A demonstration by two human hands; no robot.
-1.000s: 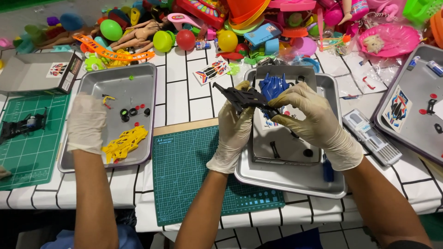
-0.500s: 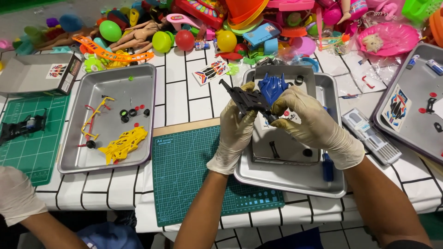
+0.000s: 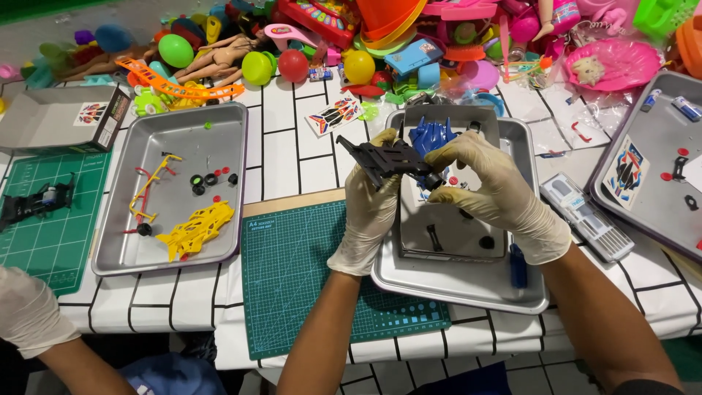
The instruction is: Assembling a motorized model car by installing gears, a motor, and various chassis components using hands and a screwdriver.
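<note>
Both gloved hands hold a black toy car chassis above the steel tray. Left hand: grip pinching the chassis from below. Right hand: grip pinching its rear end at a small wheel. A blue car body shell sits just behind the chassis. A green cutting mat lies left of the tray.

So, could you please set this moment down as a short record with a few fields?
Left hand: gloved left hand grips the black toy car chassis from below
Right hand: gloved right hand pinches the chassis's right end, at a small black wheel
Height: chassis held above the steel tray
Behind the chassis: blue car body shell
Front of table: green cutting mat
Left tray: second steel tray with a yellow car body shell
Other person: gloved hand at lower left
</note>
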